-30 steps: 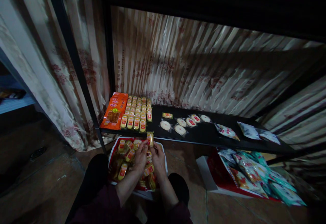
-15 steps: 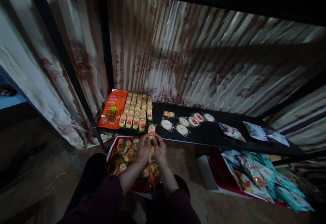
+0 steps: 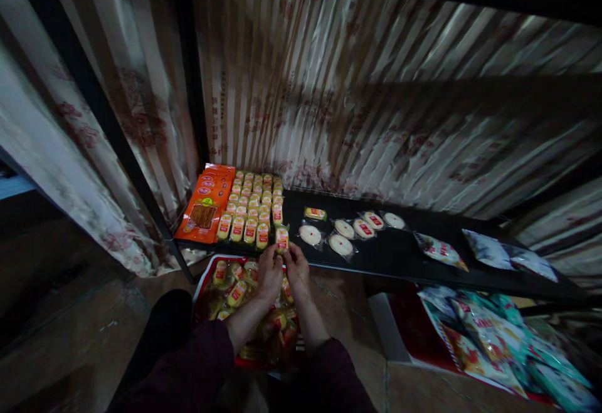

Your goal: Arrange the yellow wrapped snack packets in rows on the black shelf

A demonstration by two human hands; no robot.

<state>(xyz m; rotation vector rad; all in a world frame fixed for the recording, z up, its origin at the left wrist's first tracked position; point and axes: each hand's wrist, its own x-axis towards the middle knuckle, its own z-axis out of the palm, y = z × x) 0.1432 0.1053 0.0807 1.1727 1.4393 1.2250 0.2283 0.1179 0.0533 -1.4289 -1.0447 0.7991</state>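
Observation:
A small yellow packaged cake is held at the front edge of the black shelf, at the right end of the front row. My left hand pinches its lower left side, and my right hand pinches its lower right side. Rows of similar yellow cakes lie to the left and behind it. Below my hands is a red and white box with more yellow packets inside.
Orange packets lie at the shelf's left end. Round white packaged cakes, one yellow packet and several bags lie farther right. A second box of snack bags stands below right. Black posts and a curtain surround the shelf.
The view has shifted slightly. The yellow cake between my hands now sits closer against the front row of cakes, and both hands still hold it.

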